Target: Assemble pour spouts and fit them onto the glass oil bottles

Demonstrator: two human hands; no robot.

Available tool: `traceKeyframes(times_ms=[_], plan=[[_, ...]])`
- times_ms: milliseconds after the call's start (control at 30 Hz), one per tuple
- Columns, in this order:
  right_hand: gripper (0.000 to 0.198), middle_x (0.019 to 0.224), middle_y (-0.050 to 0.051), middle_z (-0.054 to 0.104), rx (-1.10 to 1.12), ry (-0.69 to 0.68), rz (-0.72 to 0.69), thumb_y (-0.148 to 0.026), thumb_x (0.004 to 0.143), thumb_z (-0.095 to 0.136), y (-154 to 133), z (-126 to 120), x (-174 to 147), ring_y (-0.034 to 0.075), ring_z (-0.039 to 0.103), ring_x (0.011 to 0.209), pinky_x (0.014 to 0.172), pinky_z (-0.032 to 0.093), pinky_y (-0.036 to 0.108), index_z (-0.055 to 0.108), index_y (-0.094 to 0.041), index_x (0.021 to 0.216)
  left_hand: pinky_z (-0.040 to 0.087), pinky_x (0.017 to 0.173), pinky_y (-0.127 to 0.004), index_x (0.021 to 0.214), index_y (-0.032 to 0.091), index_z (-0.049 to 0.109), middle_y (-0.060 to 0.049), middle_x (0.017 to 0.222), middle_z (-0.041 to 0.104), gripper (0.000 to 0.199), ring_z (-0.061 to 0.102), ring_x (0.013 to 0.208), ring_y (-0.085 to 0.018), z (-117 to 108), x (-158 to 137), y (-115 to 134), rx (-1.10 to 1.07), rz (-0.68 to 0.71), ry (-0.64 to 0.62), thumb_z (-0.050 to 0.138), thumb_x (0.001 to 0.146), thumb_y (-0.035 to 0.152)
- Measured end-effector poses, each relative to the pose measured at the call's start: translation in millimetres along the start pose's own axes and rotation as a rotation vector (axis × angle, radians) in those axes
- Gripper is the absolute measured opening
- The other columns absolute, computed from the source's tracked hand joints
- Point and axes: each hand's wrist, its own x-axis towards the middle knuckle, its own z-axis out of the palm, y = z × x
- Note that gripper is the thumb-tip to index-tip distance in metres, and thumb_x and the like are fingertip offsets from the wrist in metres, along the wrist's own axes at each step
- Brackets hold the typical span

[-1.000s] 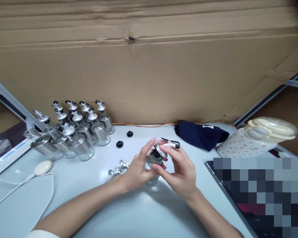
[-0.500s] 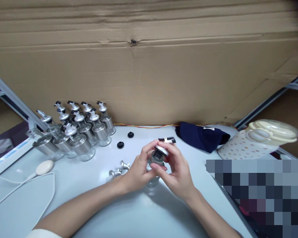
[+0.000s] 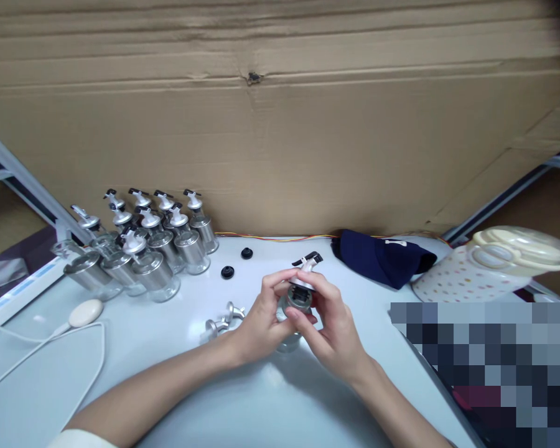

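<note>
Head view, and the cardboard wall (image 3: 336, 155) fills the far side, with the pale table (image 3: 233, 410) spread before it. Over on the far left, a cluster of steel-sleeved bottles (image 3: 155, 274) stands packed together, most wearing spouts. Centre stage, both hands close in: the left hand (image 3: 260, 320) has its fingers wrapped around the glass bottle (image 3: 288, 341) from the left, and the right hand (image 3: 338, 320) grips the pourer top (image 3: 309, 264) from the right, its thumb down by the bottle's neck.

Here's the relation that matters: the pourer top sits directly above the neck, between the two hands, its black ribbed plug at the mouth. How deep it's seated, I can't tell. The bottle's long axis runs up and slightly right; the right hand is nearer the top's spout. Smaller still, two loose silver spouts (image 3: 234, 311) lie just left of the left hand, and two black caps (image 3: 228, 272) beyond them.
</note>
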Motion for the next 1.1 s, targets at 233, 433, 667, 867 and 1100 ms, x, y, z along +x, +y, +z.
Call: traceKeyframes(times_ms=[233, 433, 667, 867, 1100], plan=[[0.046, 0.117, 0.007, 0.059, 0.062, -0.018, 0.014, -0.017, 0.092, 0.051, -0.3, -3.4, 1.8, 0.020, 0.061, 0.103, 0.081, 0.056, 0.033, 0.044, -0.036, 0.133, 0.053, 0.085, -0.037, 0.124, 0.029, 0.028, -0.013, 0.133, 0.051, 0.045, 0.059, 0.112, -0.022, -1.3, 0.8, 4.0, 0.031, -0.007, 0.010, 0.056, 0.092, 0.043], [0.046, 0.123, 0.007, 0.058, 0.083, -0.048, 0.016, -0.018, 0.094, 0.050, -0.2, -5.4, 1.7, 0.020, 0.057, 0.113, 0.089, 0.054, 0.034, 0.043, -0.037, 0.135, 0.050, 0.088, -0.039, 0.124, 0.029, 0.027, -0.012, 0.128, 0.054, 0.044, 0.060, 0.109, -0.021, -1.4, 0.1, 3.7, 0.035, 0.025, 0.007, 0.056, 0.093, 0.040], [0.043, 0.123, 0.006, 0.057, 0.123, -0.068, 0.027, -0.020, 0.094, 0.051, 1.5, -7.6, 0.1, 0.020, 0.056, 0.115, 0.092, 0.052, 0.034, 0.045, -0.037, 0.133, 0.049, 0.087, -0.036, 0.121, 0.029, 0.029, -0.010, 0.121, 0.055, 0.040, 0.061, 0.103, -0.019, -3.5, 3.1, 6.0, 0.072, 0.074, 0.015, 0.056, 0.093, 0.038], [0.039, 0.111, 0.005, 0.061, 0.152, -0.069, 0.067, -0.025, 0.094, 0.054, 3.2, -8.0, 1.0, 0.019, 0.060, 0.099, 0.080, 0.054, 0.030, 0.047, -0.037, 0.131, 0.050, 0.073, -0.028, 0.116, 0.029, 0.028, -0.004, 0.104, 0.055, 0.043, 0.062, 0.084, -0.015, -20.6, 12.7, 10.4, 0.131, 0.097, -0.149, 0.060, 0.090, 0.039], [0.047, 0.117, 0.003, 0.061, 0.202, -0.059, 0.023, -0.018, 0.094, 0.053, 1.9, -7.2, 1.7, 0.018, 0.057, 0.110, 0.091, 0.052, 0.035, 0.045, -0.042, 0.133, 0.049, 0.079, -0.030, 0.123, 0.032, 0.027, -0.008, 0.120, 0.051, 0.043, 0.058, 0.089, -0.015, -27.3, 14.2, 17.0, 0.274, 0.111, -0.214, 0.057, 0.092, 0.035]])
